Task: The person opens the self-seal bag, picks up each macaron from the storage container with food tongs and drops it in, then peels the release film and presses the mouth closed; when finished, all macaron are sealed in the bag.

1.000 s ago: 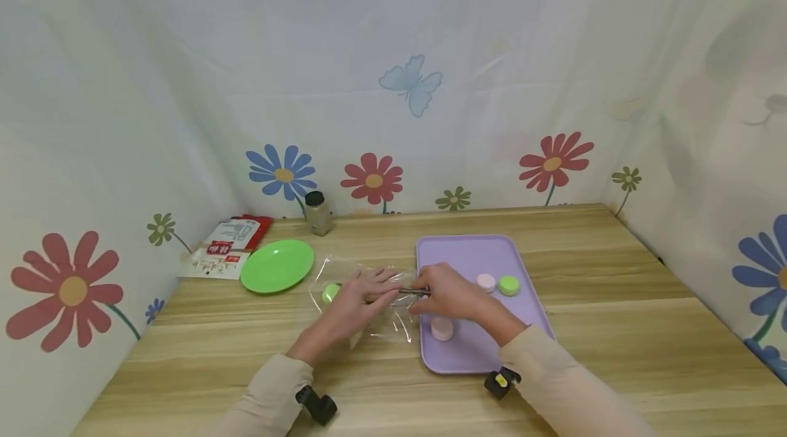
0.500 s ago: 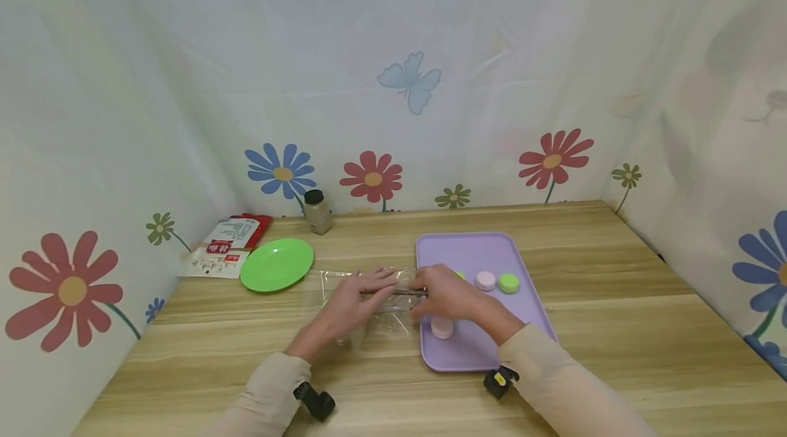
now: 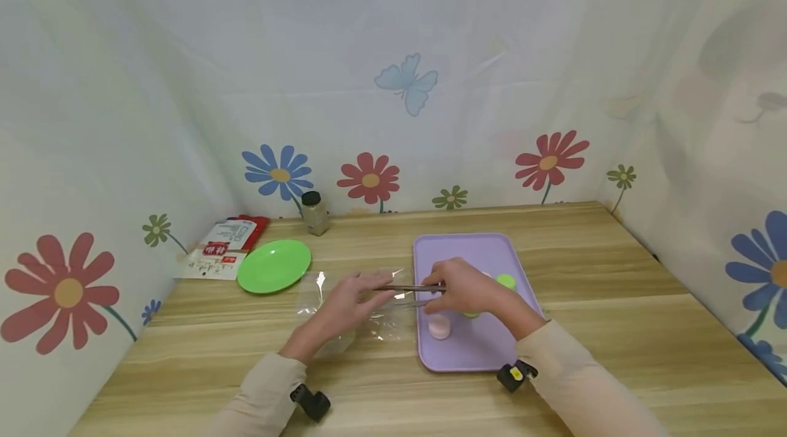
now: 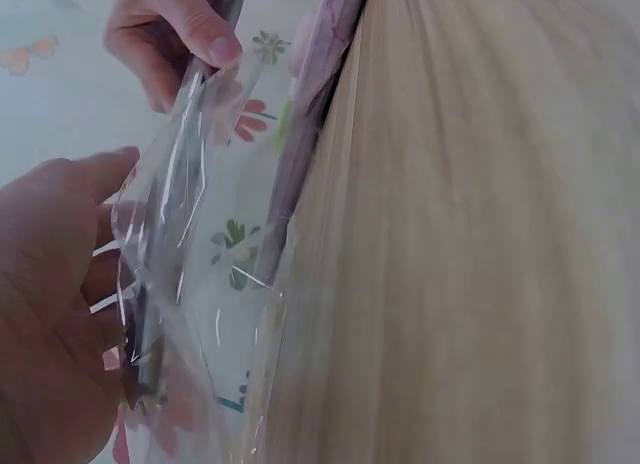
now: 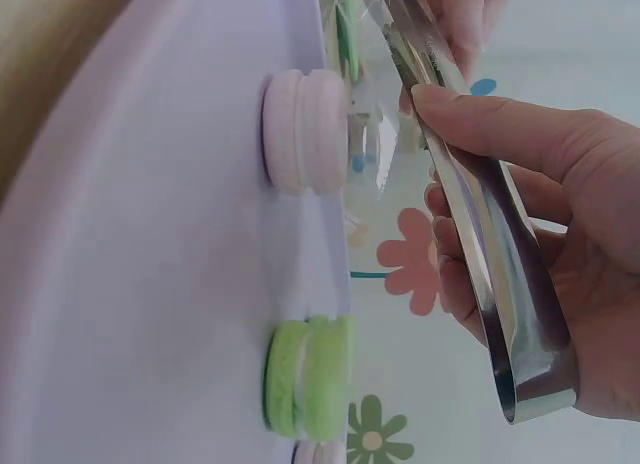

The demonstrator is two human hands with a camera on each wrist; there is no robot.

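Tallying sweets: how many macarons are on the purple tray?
4 visible: a near pink macaron at left on the tray, a near green macaron partly hidden by the right hand, and beyond it a far pink macaron and far green macaron. More may be hidden.

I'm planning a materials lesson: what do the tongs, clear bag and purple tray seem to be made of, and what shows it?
Tongs: polished metal, perhaps steel; mirror-like highlights.
Clear bag: probably thin, glossy plastic film; see-through, creased, bright glints.
Purple tray: likely moulded plastic, smooth, fairly matte; even colour and rounded corners, though painted metal is possible.
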